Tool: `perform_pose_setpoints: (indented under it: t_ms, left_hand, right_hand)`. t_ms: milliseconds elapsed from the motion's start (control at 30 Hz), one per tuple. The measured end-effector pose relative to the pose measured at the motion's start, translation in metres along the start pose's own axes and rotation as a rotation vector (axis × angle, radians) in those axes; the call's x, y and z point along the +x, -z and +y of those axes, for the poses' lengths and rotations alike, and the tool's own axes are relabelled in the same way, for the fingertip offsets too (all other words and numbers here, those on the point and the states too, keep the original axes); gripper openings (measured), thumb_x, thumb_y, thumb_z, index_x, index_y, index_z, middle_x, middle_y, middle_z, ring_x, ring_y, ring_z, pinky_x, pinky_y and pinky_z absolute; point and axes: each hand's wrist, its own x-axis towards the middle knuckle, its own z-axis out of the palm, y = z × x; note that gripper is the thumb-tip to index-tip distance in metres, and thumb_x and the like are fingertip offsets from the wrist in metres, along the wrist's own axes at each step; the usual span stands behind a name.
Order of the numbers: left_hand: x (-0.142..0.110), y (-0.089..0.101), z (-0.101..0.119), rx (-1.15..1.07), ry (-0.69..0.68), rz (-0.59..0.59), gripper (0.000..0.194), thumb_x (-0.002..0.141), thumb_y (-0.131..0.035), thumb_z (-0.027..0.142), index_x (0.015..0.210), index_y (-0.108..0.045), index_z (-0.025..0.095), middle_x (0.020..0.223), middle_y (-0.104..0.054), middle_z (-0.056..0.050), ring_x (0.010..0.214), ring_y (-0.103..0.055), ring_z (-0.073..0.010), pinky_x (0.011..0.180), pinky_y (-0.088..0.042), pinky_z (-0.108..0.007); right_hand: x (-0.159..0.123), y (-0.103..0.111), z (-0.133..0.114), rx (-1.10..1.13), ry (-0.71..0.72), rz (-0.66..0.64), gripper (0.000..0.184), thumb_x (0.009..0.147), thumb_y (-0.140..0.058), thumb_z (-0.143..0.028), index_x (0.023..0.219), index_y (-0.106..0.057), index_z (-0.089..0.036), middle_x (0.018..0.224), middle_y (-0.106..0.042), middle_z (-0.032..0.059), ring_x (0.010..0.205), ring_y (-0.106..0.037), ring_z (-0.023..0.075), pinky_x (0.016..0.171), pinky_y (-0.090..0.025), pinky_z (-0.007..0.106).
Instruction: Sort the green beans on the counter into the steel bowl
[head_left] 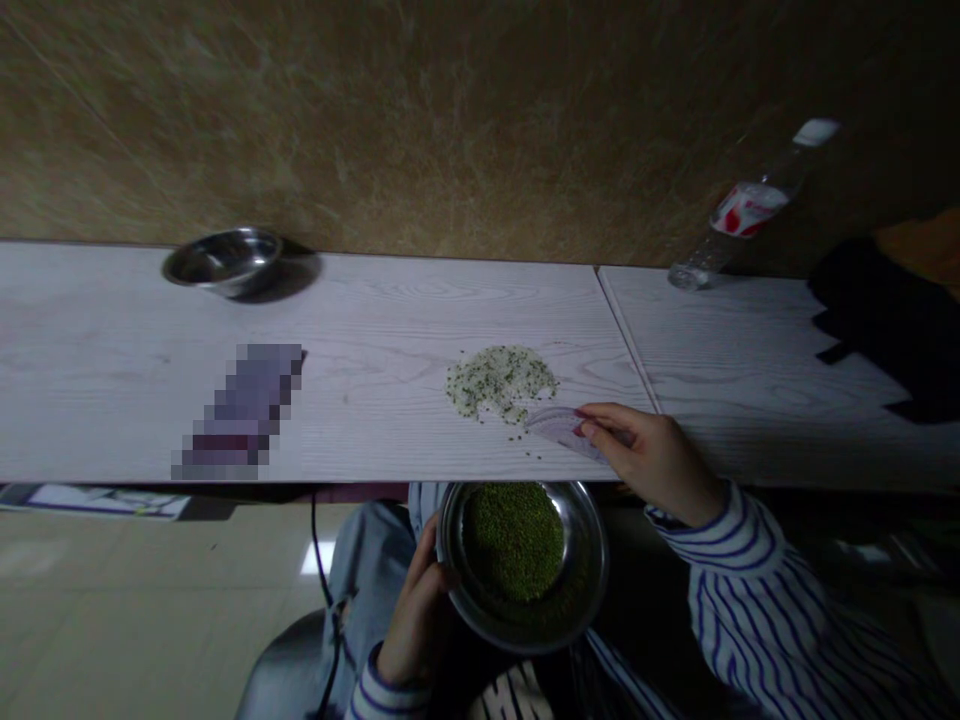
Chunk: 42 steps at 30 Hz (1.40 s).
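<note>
My left hand (pixel 421 610) grips the rim of a metal bowl (pixel 592 560) at its left side, just below the table's front edge. Inside the bowl lies a heap of green mung beans (pixel 514 540). Between thumb and fingers, my right hand (pixel 637 450) pinches a clear plastic protractor (pixel 559 428), held low at the tabletop. The protractor's left end is by a flat pile of white grains mixed with green beans (pixel 501 380). A few loose beans are scattered between that pile and the table edge.
A second metal bowl (pixel 225 262) stands at the back left. A pixelated flat object (pixel 244 410) lies at the left front. A plastic bottle (pixel 739 215) stands by the wall at right, near dark cloth (pixel 885 320). A seam crosses the white table (pixel 375 310).
</note>
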Motion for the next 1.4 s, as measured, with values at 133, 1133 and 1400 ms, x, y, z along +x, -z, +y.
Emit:
perform_pose_setpoints:
  t_ms: [133,1133,1400]
  left_hand:
    - [0.0,0.002,-0.003,0.002,0.016,0.023,0.062,0.069,-0.075,0.029,0.13,-0.072,0.028,0.131,-0.075,-0.008,0.128,-0.061,-0.0369,0.105,-0.048,-0.044]
    - [0.002,0.004,-0.003,0.042,-0.011,0.007,0.061,0.071,-0.069,0.027,0.132,-0.072,0.028,0.133,-0.074,-0.008,0.13,-0.059,-0.0362,0.111,-0.043,-0.047]
    - [0.002,0.007,-0.001,0.006,0.007,-0.019,0.062,0.071,-0.069,0.025,0.132,-0.072,0.031,0.131,-0.075,-0.006,0.129,-0.06,-0.0351,0.112,-0.042,-0.046]
  right_hand:
    - [-0.002,0.003,-0.001,0.013,-0.013,0.011,0.027,0.09,-0.062,-0.029,0.104,-0.081,-0.017,0.094,-0.083,0.01,0.082,-0.08,0.0261,0.077,-0.066,0.04]
    - [0.008,-0.006,0.001,0.044,-0.007,0.038,0.027,0.089,-0.062,-0.027,0.105,-0.08,-0.015,0.094,-0.083,0.0119,0.081,-0.08,0.0272,0.075,-0.066,0.04]
    - [0.017,-0.008,0.01,0.055,-0.027,0.094,0.028,0.089,-0.063,-0.028,0.108,-0.08,-0.017,0.097,-0.083,0.0114,0.085,-0.08,0.0266,0.08,-0.066,0.04]
